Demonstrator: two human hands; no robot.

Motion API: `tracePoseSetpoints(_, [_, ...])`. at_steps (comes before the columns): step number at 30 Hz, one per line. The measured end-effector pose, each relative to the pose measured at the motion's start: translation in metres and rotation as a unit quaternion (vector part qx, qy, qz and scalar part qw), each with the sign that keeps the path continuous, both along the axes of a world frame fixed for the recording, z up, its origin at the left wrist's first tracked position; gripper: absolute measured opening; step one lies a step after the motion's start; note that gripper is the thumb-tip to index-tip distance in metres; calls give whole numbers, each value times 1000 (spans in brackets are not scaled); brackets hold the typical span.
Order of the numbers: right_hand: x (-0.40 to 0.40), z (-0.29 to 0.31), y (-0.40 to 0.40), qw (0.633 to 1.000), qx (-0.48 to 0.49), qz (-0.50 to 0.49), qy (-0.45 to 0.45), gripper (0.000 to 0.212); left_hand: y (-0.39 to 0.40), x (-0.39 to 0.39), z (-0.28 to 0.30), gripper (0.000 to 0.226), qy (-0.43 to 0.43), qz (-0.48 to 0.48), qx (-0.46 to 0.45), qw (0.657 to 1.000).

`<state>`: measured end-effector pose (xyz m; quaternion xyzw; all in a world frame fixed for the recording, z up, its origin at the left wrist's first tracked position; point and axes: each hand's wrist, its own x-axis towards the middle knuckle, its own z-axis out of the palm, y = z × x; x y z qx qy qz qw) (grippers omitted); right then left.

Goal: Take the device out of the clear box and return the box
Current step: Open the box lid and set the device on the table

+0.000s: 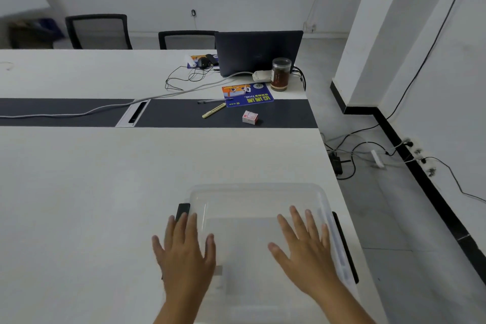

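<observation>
Clear box [260, 200] on white tabletop [92, 192], near right edge, under both hands. Left hand [184, 252] flat, fingers spread, over box's left rim; grip wide open, holding nothing. Right hand [305, 250] flat, fingers spread, over box's right half; grip open, empty. Black latch [182, 211] just beyond left fingertips; second black latch [345, 247] right of right hand. Device inside: cannot tell.

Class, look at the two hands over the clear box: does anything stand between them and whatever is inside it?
Yes. The clear lid is on the clear box, clipped by black latches at both sides. The left hand and right hand lie spread open over it. The contents cannot be made out.
</observation>
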<state>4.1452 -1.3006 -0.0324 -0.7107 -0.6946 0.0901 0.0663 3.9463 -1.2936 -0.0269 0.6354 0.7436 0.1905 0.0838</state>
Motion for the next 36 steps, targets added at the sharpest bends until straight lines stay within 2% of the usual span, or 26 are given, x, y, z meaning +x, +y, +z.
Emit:
tracePoseSetpoints(1, [0, -1, 2, 1000, -21, 0, -5, 107, 1, -7, 5, 50, -5, 32, -46, 998])
tracePoseSetpoints(3, [1, -4, 1, 999, -46, -2, -15, 88, 2, -16, 12, 50, -9, 82, -137, 987])
tracePoseSetpoints(5, [-3, -10, 2, 995, -98, -11, -30, 67, 0, -18, 7, 52, -50, 90, -169, 980])
tracePoseSetpoints(6, [-5, -9, 3, 994, -100, -8, -36, 65, -2, -16, 6, 48, -62, 91, -171, 979])
tracePoseSetpoints(8, [-3, -3, 1, 995, -101, -19, -17, 77, -2, -14, 6, 30, -52, 96, -145, 983])
tracePoseSetpoints(9, [-3, 0, 2, 996, -94, -14, -3, 92, -1, -15, 8, 25, -38, 98, -135, 985])
tracePoseSetpoints(11, [-1, 2, 3, 996, -90, -9, 24, 121, 1, -18, 11, 25, 3, 85, -131, 988])
tracePoseSetpoints(12, [-1, 4, 2, 994, -105, -9, 26, 128, 2, -20, 11, 25, 11, 78, -130, 988])
tracePoseSetpoints(19, [-2, 7, 5, 993, -113, -6, 23, 136, 4, -33, 6, 34, -77, 64, -121, 988])
tracePoseSetpoints(22, [-3, 14, 5, 992, -123, 3, 22, 137, 2, -35, 12, 32, -236, 108, -119, 958])
tracePoseSetpoints(24, [-5, 16, 5, 991, -129, 7, 20, 135, 1, -33, 14, 22, -283, 129, -120, 943])
tracePoseSetpoints(25, [-5, 16, 5, 992, -121, 10, 21, 131, 1, -33, 13, 27, -256, 139, -142, 946])
tracePoseSetpoints(26, [-5, 14, 4, 994, -106, 17, 32, 121, 2, -33, 12, 43, -207, 150, -145, 956])
tracePoseSetpoints(28, [1, 10, 2, 996, -13, 30, 87, 86, -2, -31, 12, 59, -122, 171, -82, 974])
tracePoseSetpoints(30, [16, 11, -1, 981, 138, 13, 135, 54, -4, -28, 12, 44, -95, 143, -47, 984])
tracePoseSetpoints(32, [38, 8, -10, 965, 212, -45, 151, 42, -10, -25, 10, 13, -71, 96, -61, 991])
tracePoseSetpoints(34, [55, 4, -19, 976, 147, -92, 134, 43, -14, -23, 3, 43, -74, 91, -62, 991])
tracePoseSetpoints(36, [64, 2, -22, 980, 33, -137, 140, 34, -15, -23, 0, 50, -78, 109, -41, 990])
